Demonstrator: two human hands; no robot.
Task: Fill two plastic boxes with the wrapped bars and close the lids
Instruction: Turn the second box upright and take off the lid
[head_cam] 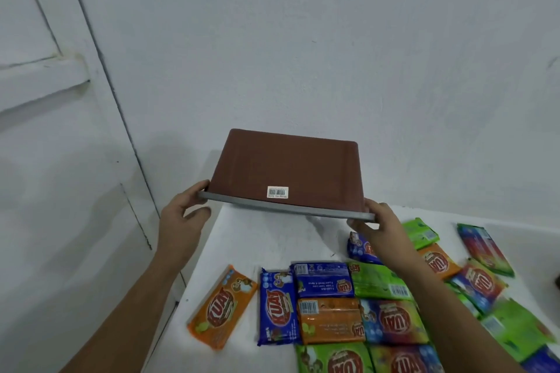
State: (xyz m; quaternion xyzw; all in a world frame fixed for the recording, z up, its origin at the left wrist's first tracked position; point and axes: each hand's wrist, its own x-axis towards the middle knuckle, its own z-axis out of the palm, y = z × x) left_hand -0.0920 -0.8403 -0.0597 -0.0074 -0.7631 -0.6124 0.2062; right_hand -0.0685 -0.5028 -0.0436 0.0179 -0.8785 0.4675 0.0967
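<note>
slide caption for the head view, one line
Left hand and right hand hold a grey-lidded brown box over a table strewn with wrapped bars.

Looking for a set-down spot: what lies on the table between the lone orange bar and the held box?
Only bare white table, in the head view, between the orange bar and the brown box held above it.

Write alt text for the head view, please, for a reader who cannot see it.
The left hand and right hand hold a brown box with a grey lid by its ends, above a white table. Wrapped bars in orange, blue, green and red lie loose on the table.
</note>
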